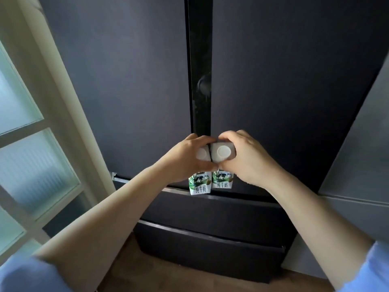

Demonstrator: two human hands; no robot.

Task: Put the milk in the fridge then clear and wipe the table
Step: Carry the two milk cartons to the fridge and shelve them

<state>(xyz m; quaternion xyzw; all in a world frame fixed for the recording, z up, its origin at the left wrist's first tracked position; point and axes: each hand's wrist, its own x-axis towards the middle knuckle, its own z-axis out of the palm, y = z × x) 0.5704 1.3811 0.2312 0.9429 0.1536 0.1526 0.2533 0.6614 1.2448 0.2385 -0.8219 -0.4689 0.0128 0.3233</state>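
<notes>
Two small milk cartons with white round caps and green-and-white labels are held side by side in front of the dark fridge (126,91). My left hand (185,159) grips the left milk carton (200,183). My right hand (248,159) grips the right milk carton (223,152). The cartons touch each other, just below the black centre strip (201,60) between the two closed upper fridge doors. My fingertips are close to that strip; whether they touch the doors I cannot tell.
Two closed drawers (210,224) sit below the fridge doors. A white-framed door with frosted glass panes (31,165) stands at the left. A grey cabinet side (362,154) rises at the right. Wooden floor (168,277) lies underneath.
</notes>
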